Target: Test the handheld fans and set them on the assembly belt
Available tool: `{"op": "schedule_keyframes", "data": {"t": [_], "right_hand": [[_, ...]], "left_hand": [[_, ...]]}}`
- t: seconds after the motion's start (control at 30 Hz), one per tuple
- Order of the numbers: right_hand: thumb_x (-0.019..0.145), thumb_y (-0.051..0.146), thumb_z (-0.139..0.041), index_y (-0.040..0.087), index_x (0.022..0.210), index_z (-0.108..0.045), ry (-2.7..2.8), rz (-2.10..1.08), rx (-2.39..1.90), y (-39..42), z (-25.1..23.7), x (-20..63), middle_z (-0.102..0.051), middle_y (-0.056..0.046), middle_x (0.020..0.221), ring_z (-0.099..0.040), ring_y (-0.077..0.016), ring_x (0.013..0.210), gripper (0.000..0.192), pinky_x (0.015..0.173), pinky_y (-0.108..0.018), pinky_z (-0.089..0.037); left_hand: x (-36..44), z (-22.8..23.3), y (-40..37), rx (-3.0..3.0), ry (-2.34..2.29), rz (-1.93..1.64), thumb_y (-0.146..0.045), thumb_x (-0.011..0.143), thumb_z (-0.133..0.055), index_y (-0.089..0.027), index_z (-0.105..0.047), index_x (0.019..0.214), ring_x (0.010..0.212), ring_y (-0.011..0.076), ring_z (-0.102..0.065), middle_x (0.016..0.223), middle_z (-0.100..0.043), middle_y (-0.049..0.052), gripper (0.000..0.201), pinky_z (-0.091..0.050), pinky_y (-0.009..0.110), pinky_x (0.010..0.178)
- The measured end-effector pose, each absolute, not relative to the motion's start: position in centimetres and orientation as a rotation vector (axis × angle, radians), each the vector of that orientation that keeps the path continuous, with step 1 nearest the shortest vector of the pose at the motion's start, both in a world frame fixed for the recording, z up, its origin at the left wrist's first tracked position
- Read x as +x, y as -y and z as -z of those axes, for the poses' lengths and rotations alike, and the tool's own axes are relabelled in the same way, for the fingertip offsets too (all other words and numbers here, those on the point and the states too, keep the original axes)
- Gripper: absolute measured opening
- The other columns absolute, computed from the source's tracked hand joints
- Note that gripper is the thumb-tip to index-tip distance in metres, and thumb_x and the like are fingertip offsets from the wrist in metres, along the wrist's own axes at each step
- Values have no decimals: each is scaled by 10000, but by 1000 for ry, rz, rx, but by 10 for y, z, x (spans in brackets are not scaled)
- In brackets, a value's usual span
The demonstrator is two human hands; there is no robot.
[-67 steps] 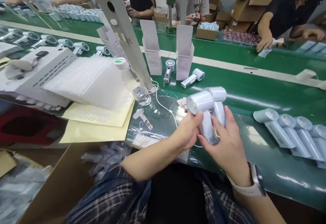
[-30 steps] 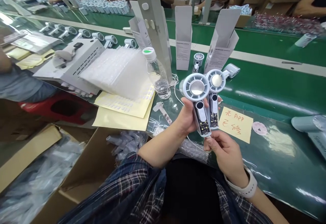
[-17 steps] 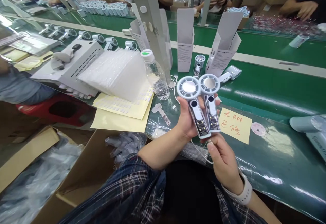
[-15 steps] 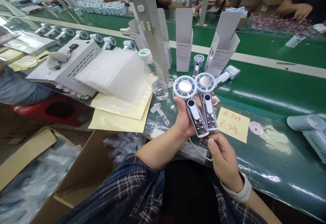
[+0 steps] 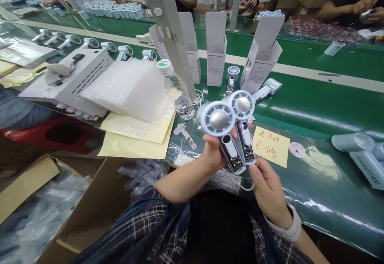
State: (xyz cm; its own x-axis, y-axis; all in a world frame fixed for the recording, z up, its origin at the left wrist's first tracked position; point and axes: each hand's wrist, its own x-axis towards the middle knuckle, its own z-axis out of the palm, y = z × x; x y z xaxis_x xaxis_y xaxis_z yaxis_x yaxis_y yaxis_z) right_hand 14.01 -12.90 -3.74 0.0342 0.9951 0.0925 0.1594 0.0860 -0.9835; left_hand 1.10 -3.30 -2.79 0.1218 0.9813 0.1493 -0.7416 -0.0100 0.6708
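Two fans, tilted up since earlier, in left grip, right grip unclear, bottle and boxes beyond.

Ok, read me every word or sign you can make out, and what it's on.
"无 APP 已修": yellow note, handwritten, the Chinese characters rough.
"SpeedFAN": fan at the right edge.
Dark triangle: pink disc.
White boxes: print too small to read.
Bottle cap: lettering too blurred.
Held fans: no readable text.
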Motion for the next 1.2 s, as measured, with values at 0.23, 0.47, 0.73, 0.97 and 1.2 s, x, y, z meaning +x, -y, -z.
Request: {"op": "schedule_keyframes", "data": {"t": [0.23, 0.47, 0.73, 0.97, 1.2], "right_hand": [[1018, 500, -611, 218, 849, -736, 2212, -478, -1552, 78, 43, 216, -773, -204, 1116, -702, -383, 1019, 352, 895, -584, -576], [984, 185, -599, 155, 904, -810, 2092, -43, -1672, -36, 52, 189, -783, -201, 1149, -691, -358, 1066, 227, 931, -539, -545], [1034, 338, -702, 302, 964, -801, 1761, -468, -1210, 26, -19, 181, -732, -69, 1363, -684, -311, 1303, 126, 1118, -531, -563], [849, 578, -895, 349, 1574, -518, 1332, -1552, -1081, 44, 0, 170, -705, -139, 1457, -791, -261, 907, 848, 555, -321, -621], [980, 731, -656, 258, 1278, -660, 1225, -1437, -1160, 59, -1, 152, -706, 12, 632, -591, -190, 384, 559, 344, -305, -455]], "left_hand": [[-49, 9, 17, 750, -649, -1775, -944, 728, -727, -232, -680, 676, 1227, 313, -717, 979, -755, 78, 715, -633, 405, 1002], [-53, 41, 47, 731, -654, -1156, -961, 580, -802, -162, -722, 724, 1019, 341, -789, 880, -779, 127, 816, -665, 395, 831], [-46, 47, 40, 584, -384, -842, -979, 586, -771, -159, -656, 733, 843, 254, -795, 940, -795, 135, 841, -657, 330, 770], [-35, 43, 50, 646, -308, -671, -984, 553, -787, -154, -665, 692, 733, 221, -774, 877, -786, 142, 850, -654, 310, 711], [-32, 48, 57, 634, -299, -698, -991, 541, -783, -158, -634, 669, 774, 247, -788, 882, -791, 137, 855, -665, 331, 732]]}}
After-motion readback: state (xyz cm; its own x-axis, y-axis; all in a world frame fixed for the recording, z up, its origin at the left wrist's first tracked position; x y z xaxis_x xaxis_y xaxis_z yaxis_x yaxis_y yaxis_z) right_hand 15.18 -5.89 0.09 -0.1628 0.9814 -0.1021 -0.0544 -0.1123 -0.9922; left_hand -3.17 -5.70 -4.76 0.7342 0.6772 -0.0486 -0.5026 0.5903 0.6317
